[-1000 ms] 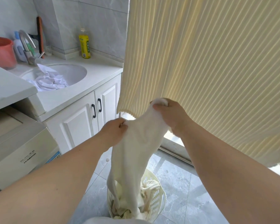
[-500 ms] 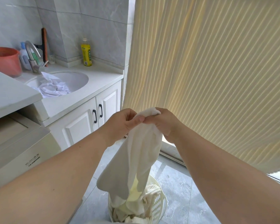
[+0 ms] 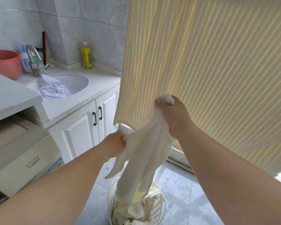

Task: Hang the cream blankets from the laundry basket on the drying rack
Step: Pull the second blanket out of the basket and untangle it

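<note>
Head view, blanket point(image 3: 146, 153) gripped (basket point(image 3: 161, 208) cropped)

Two bare forearms filled the lower frame, with no sleeve, watch, ring or glove seen on either. The left hand point(image 3: 115, 144) and right hand point(image 3: 177, 117) were uncovered, arms broad near the camera and narrowing toward the wrists.

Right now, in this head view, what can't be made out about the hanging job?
- Drying rack: not visible; the ribbed hung blanket runs off the top edge.
- Laundry basket: contents uncountable, covered by the lifted blanket; base cut off by the bottom edge.
- Left hand and right hand: fingertips buried in cloth.
</note>
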Available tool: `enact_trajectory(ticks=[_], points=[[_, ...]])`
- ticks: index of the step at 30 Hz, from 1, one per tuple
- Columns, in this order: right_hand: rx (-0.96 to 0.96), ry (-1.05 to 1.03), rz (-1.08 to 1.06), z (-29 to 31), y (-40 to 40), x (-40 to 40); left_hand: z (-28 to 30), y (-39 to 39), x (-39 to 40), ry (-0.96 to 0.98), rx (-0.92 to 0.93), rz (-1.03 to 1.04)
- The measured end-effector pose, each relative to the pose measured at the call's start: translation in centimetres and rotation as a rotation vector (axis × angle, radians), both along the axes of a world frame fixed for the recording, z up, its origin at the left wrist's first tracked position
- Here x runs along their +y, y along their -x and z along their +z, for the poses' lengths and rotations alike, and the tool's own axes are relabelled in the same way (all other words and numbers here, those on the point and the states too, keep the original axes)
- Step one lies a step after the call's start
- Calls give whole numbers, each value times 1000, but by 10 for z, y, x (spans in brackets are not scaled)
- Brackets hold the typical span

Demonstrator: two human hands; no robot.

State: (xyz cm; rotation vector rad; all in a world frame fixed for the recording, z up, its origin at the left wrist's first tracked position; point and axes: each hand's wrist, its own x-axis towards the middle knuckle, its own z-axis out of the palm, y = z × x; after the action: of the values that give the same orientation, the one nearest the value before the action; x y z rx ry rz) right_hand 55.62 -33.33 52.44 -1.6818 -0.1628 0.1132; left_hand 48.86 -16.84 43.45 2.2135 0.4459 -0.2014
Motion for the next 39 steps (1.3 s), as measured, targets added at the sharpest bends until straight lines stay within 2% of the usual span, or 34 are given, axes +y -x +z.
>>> enact_trajectory(ticks=[3,6,8,12,14,17,21,23,25,28,30,33,35,36,38,39], points=[[-18,237,121,-8,4,-3,21,-11,1,82,-276,80],[38,293,422,-18,14,5,48,-21,-15,218,-472,0],[-21,322,461,-21,18,11,58,-23,-22,228,-521,-28],[-38,320,319,-16,14,10,47,-13,-16,235,-509,-47],[-9,256,252,-15,10,9,34,-5,-13,235,-441,-59],[17,151,115,-14,4,9,13,4,-18,55,-317,-128],[40,34,29,-11,0,8,-6,10,-20,45,-121,-222],[-21,77,3,-13,-1,7,-8,8,-15,40,-75,-165],[-74,164,8,-14,-2,4,0,1,-8,111,-123,1],[-47,251,157,-20,0,-2,30,-13,-1,391,-277,215],[5,283,336,-25,4,0,55,-21,-5,544,-371,163],[-52,302,468,-23,11,10,81,-22,-24,585,-467,-41],[-131,324,341,-14,13,13,86,-20,-32,635,-537,-131],[-106,277,260,-9,10,12,84,-18,-32,607,-581,-168],[48,42,176,4,9,11,74,-16,-26,423,-618,-233],[112,-87,166,13,9,12,67,-14,-24,413,-595,-276]])
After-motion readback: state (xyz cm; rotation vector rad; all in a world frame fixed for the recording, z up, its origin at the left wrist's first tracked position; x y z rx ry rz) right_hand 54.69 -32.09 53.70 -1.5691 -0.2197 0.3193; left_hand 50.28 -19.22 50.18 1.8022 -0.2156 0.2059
